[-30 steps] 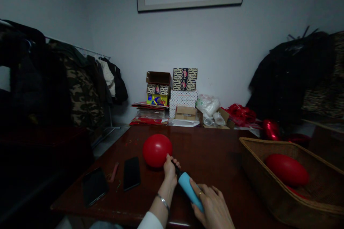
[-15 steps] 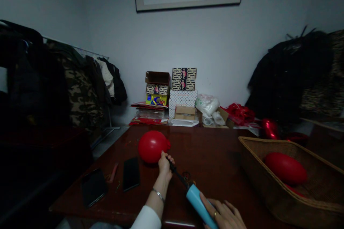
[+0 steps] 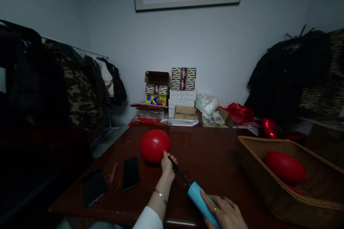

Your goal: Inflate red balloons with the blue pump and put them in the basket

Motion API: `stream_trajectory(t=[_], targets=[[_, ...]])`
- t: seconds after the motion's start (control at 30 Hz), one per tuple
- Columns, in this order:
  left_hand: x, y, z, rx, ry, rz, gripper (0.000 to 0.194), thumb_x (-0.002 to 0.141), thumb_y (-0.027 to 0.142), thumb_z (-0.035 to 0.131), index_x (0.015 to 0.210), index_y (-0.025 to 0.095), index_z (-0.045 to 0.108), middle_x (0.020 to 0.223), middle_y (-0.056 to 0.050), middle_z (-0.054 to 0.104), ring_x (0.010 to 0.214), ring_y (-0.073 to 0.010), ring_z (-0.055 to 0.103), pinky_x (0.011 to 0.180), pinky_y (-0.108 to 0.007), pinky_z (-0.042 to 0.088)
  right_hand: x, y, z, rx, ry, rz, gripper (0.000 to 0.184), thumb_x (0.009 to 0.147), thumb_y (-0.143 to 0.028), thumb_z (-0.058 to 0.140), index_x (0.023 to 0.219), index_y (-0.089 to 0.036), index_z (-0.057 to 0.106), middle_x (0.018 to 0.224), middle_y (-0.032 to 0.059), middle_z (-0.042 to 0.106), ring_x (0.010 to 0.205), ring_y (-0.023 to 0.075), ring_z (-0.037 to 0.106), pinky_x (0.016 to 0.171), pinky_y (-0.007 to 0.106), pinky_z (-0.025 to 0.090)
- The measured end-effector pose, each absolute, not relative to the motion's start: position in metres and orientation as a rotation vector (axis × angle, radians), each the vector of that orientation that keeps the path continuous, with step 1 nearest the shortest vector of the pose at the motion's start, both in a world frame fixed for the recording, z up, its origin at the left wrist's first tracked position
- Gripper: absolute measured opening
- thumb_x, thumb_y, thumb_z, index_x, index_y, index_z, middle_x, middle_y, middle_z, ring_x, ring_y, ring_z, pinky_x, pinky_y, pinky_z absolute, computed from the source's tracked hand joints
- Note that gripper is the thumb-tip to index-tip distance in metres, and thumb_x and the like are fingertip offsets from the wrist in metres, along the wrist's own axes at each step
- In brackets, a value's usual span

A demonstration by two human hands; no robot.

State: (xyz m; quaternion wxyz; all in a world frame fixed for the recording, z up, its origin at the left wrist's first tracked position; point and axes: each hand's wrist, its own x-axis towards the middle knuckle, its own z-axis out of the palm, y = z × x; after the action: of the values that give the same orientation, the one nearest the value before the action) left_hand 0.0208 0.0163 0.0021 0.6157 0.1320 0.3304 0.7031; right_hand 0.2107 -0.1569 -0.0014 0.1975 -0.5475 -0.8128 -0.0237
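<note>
A round, inflated red balloon (image 3: 155,145) is just above the dark brown table, beyond my left hand (image 3: 168,165). The fingers of that hand are closed at the balloon's near right side, around its neck and the black front end of a hand pump. The neck itself is hidden by my fingers. From there a thin black shaft runs down to the light blue barrel of the balloon pump (image 3: 202,200). My right hand (image 3: 226,212) is wrapped around this barrel near the bottom of the view, with its palm partly cut off by the frame.
On the right stands a wicker basket (image 3: 282,189) with a red balloon (image 3: 285,167) inside. Two dark phone-like devices, a tablet-like one (image 3: 94,187) and a phone (image 3: 131,173), lie left, near a small reddish stick (image 3: 114,172). Boxes (image 3: 183,98) are stacked behind the table.
The balloon and my left hand have shifted slightly right. A red bulge at the balloon's right side has gone from sight. Both hands keep their holds.
</note>
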Motion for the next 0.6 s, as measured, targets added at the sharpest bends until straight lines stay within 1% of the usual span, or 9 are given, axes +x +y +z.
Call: stream_trajectory(t=[0.07,0.3,0.4,0.6], targets=[[0.028,0.012,0.000,0.299,0.778,1.596,0.034,0.082,0.047,0.050,0.066,0.019,0.038,0.047,0.007,0.039,0.036,-0.0061,0.036,0.038,-0.019,0.028,0.196,-0.152,0.010,-1.595,-2.236,0.001,0.060,0.073,-0.026,0.055,0.131,-0.034,0.041,0.112,0.0005,0.062,0.099,0.0196,0.059,0.092,0.038,0.037],[0.039,0.003,0.005,0.311,0.792,1.547,0.042,0.075,0.058,0.053,0.066,0.019,0.039,0.047,0.007,0.038,0.037,-0.0066,0.037,0.038,-0.020,0.030,0.162,-0.138,0.037,-1.711,-2.183,0.112,0.058,0.076,-0.021,0.047,0.132,-0.029,0.041,0.110,0.0056,0.060,0.102,0.0217,0.055,0.094,0.041,0.032],[0.036,0.004,0.007,0.292,0.798,1.560,0.040,0.078,0.055,0.051,0.067,0.019,0.039,0.047,0.007,0.039,0.036,-0.0065,0.036,0.038,-0.019,0.029,0.159,-0.137,0.038,-1.727,-2.184,0.133,0.057,0.076,-0.020,0.045,0.132,-0.028,0.041,0.111,0.0062,0.059,0.103,0.0217,0.054,0.095,0.041,0.030],[0.032,0.009,0.002,0.283,0.783,1.558,0.031,0.084,0.045,0.049,0.069,0.019,0.039,0.048,0.007,0.039,0.036,-0.0062,0.036,0.038,-0.019,0.029,0.158,-0.140,0.035,-1.752,-2.198,0.113,0.060,0.076,-0.020,0.045,0.134,-0.030,0.037,0.113,0.0054,0.059,0.104,0.0222,0.054,0.096,0.043,0.029]])
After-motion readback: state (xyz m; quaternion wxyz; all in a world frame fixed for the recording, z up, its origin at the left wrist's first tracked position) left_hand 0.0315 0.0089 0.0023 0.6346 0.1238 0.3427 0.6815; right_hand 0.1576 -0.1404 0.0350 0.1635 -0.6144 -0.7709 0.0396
